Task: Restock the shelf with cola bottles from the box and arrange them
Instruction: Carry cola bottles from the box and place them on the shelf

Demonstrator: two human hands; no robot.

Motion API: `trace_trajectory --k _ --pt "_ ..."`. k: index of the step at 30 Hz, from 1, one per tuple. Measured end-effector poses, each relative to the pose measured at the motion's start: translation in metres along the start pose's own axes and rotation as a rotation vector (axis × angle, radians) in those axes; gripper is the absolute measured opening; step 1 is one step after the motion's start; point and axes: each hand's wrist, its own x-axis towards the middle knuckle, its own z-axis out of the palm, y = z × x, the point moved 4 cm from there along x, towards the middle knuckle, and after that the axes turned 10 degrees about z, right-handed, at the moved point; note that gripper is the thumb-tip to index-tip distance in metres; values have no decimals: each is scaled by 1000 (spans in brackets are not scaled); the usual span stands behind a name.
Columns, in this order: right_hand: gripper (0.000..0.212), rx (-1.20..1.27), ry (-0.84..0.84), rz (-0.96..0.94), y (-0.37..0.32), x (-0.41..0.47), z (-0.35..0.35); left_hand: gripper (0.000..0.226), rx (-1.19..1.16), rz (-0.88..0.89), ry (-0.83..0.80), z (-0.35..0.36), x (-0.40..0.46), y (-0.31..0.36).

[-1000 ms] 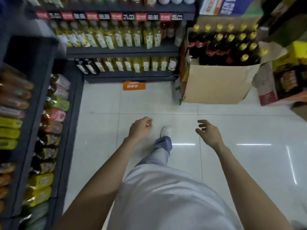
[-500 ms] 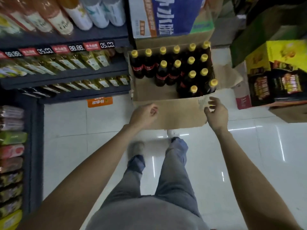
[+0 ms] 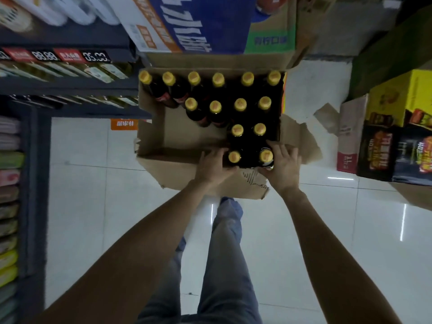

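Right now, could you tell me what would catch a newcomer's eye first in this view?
The open cardboard box on the floor, holding dark cola bottles with yellow caps, its left front part bare. At its near edge, the left hand and right hand reach around the two nearest bottles. Stocked shelves stand left.

To your left a dark side rack (image 3: 25, 183) holds stacked coloured packets (image 3: 9, 178). An orange floor sticker (image 3: 124, 124) lies on the white tiled floor (image 3: 93, 206). Beyond it you have a blue-and-white printed carton (image 3: 182, 22), and to your right a yellow-and-black carton (image 3: 397, 127) with a torn cardboard flap (image 3: 327, 116) beside it.
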Motion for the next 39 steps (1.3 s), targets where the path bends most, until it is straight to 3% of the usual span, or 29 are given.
trace_trajectory --k 7,13,20,24,30,34,39 --pt "73 60 -1 -82 7 14 -2 69 -129 -135 151 20 19 5" --pt "71 92 99 -144 0 1 -24 68 -166 -201 199 22 25 12" --pt "66 265 150 -80 -21 -32 -80 52 -124 -165 394 0 5 25" --pt "64 312 143 -72 -33 -45 -102 52 -163 -55 434 -23 -16 32" --pt "63 394 151 -33 -43 -56 -113 76 -324 24 380 -40 -35 25" --pt "61 580 108 30 -49 -59 -127 65 -465 53 431 -56 -55 19" --pt "75 844 -45 51 -72 -60 -135 49 -834 -115 657 -91 -94 11"
